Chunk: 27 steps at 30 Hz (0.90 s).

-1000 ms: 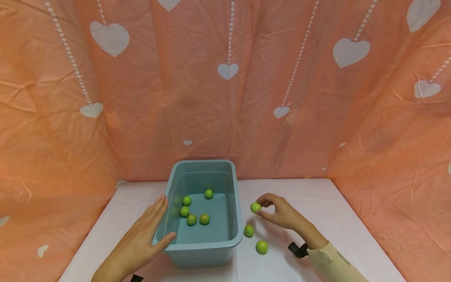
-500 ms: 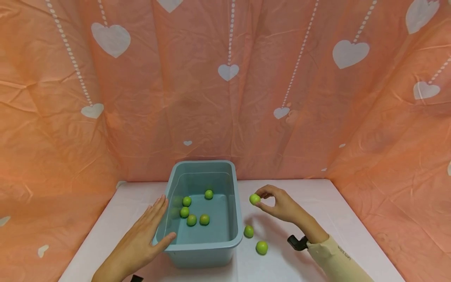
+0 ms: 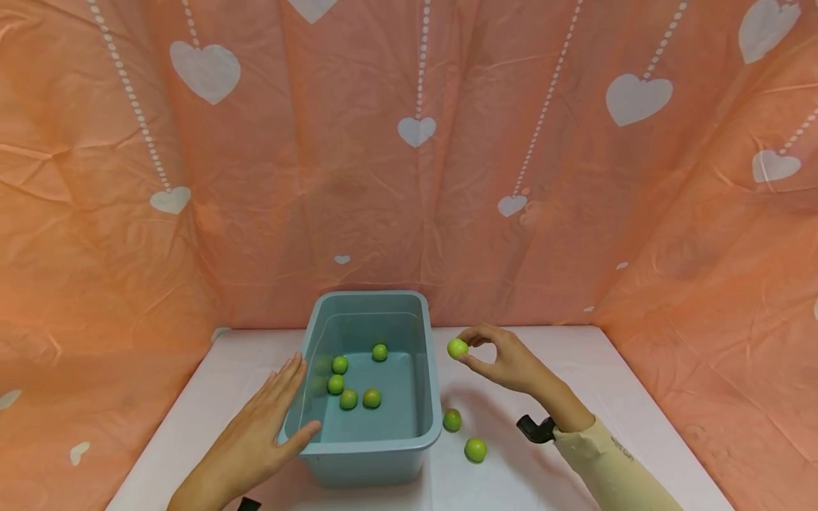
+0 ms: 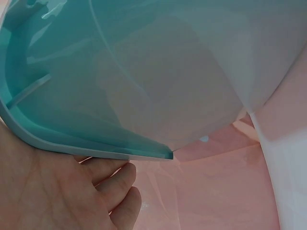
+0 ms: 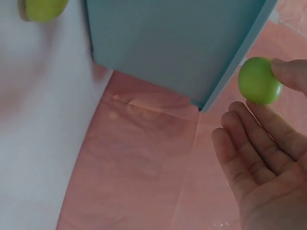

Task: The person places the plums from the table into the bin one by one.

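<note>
holding a green fruit (image 3: 456, 348) between thumb and fingers, our right grip (image 3: 511, 362) hovers above the white table (image 3: 562, 348), right of centre in the lower half of the frame and near the blue-grey bin (image 3: 367, 467). with fingers straight, our left grip (image 3: 255, 426) touches the bin's left rim, lower left of centre, and we see five fruits (image 3: 348, 399) on the bin floor and two others (image 3: 476, 449) on the table, lower right of centre.
</note>
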Available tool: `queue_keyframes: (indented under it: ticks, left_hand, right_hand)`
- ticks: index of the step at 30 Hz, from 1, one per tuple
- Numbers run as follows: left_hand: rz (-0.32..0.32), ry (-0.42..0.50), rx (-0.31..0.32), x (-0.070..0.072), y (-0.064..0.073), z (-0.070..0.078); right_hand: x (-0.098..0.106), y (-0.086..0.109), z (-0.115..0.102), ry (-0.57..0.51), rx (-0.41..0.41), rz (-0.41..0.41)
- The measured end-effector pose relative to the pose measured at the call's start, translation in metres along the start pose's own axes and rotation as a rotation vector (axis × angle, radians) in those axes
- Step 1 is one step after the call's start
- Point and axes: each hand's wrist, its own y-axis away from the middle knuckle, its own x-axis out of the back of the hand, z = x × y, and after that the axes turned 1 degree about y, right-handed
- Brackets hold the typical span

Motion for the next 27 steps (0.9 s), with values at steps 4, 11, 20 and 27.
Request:
queue_keyframes:
  ticks: [4, 11, 20, 27]
  left_hand:
    - [-0.009, 0.002, 0.01, 0.0, 0.0, 0.0]
    - [0.001, -0.008, 0.007, 0.0, 0.0, 0.0]
    - [0.003, -0.007, 0.011, 0.0, 0.0, 0.0]
    - [0.001, -0.012, 0.012, 0.0, 0.0, 0.001]
  right_hand:
    - [0.0, -0.005, -0.004, 0.002, 0.015, 0.012]
    - [-0.002, -0.014, -0.014, -0.012, 0.018, -0.009]
    - [-0.006, -0.025, -0.025, -0.021, 0.018, -0.038]
    - [-0.013, -0.033, -0.032, -0.019, 0.028, -0.065]
